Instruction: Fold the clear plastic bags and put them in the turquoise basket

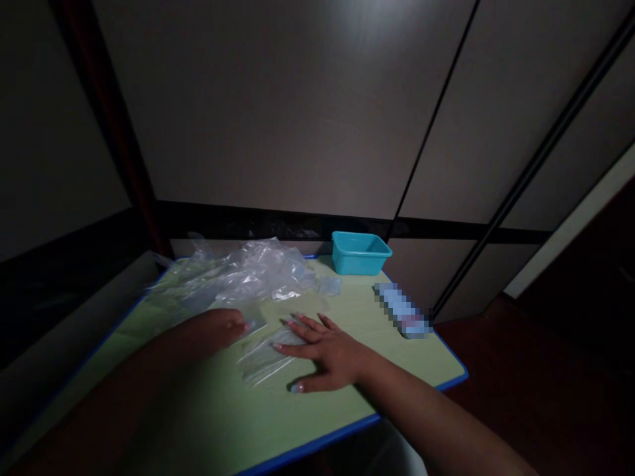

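A clear plastic bag (265,357) lies flattened on the table, its surface wrinkled. Fingers spread, my right hand (330,354) rests flat over the bag's right part. My left hand (221,327) is closed, thumb against the fingers, at the edge of a thin, flat, pale piece (255,322); most of this piece is hidden behind the hand, so its kind is unclear. Just beyond both hands spreads a loose heap of crumpled clear plastic bags (262,268). A small clear plastic piece (329,285) lies at the heap's right end.
A turquoise plastic basket (362,263) stands at the table's far edge. To its right lies a blurred, pale blue oblong item (401,311). The pale green table (218,423) has a blue rim, and large cabinet doors (297,132) rise close behind it.
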The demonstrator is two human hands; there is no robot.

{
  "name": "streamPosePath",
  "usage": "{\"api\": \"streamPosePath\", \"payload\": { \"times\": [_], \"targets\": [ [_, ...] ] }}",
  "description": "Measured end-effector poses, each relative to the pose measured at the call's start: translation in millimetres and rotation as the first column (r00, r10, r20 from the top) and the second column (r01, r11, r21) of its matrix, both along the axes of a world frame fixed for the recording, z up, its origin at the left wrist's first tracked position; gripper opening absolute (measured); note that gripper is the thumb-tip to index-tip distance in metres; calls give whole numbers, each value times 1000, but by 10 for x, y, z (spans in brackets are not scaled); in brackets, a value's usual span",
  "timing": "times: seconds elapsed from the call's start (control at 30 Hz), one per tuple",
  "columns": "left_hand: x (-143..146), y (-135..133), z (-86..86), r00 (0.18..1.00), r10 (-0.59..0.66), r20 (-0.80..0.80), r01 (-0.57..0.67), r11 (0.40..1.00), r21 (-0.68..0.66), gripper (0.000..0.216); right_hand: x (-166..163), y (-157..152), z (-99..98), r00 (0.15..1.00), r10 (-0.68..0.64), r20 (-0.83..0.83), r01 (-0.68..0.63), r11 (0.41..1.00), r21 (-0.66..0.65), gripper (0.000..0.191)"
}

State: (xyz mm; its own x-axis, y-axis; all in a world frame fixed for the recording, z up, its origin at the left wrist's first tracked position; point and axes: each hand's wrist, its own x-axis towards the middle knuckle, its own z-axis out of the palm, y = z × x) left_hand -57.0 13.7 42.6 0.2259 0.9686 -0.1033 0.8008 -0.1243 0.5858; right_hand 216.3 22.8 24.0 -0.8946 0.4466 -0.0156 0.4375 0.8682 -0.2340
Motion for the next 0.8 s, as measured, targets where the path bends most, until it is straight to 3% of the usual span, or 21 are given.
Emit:
{"api": "streamPosePath", "payload": {
  "times": [0.1, 0.17, 0.27, 0.4, 0.63, 0.8],
  "targets": [
    [-55, -59, 11, 992, -126, -5, 125, 988, -88, 19, 13, 0, -25, 1000, 4, -11, -4, 1000, -4, 76],
    [-51, -86, -1, 994, -105, -17, 102, 989, -104, 12, 23, 3, -47, 1000, 8, -19, -8, 1000, -6, 76],
    [-39, -99, -6, 988, -116, -99, 111, 992, -52, 19, 34, 9, -73, 1000, 20, -22, -20, 1000, -4, 75],
    [-28, -103, 25, 959, -170, -226, 140, 979, -146, 22, 36, 12, -81, 999, 26, -20, -26, 1000, 3, 74],
    [9, -128, 74, 965, -176, -196, 149, 978, -145, 11, 30, 0, -75, 999, 23, -23, -23, 1000, 10, 73],
    [13, -126, 77, 971, -182, -156, 163, 979, -124, 7, 42, 21, -67, 993, 17, -115, -15, 1000, 14, 67]
  ]
}}
